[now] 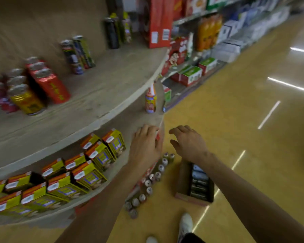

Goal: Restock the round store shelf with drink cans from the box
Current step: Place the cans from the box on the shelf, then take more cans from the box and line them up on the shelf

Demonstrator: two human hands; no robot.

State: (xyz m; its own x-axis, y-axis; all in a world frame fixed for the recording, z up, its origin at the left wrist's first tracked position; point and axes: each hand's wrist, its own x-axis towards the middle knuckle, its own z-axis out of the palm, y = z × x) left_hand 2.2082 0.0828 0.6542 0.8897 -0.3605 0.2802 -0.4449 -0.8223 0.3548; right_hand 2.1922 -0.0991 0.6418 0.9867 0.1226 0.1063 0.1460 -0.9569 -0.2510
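Fingers of the left hand (145,146) curl round a red-and-white can (157,136) at the edge of the round shelf (133,118)'s middle tier. The right hand (189,143) hovers just beside it, fingers loosely spread, holding nothing. Below it the cardboard box (182,174) of dark cans (199,183) sits on the floor near a row of cans (154,178).

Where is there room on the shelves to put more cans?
The top round wooden shelf is bare along its front edge, and between the red cans and the tall dark cans. The middle shelf is free around the small orange-and-white bottle. It is crowded where the yellow-and-orange cartons stand.
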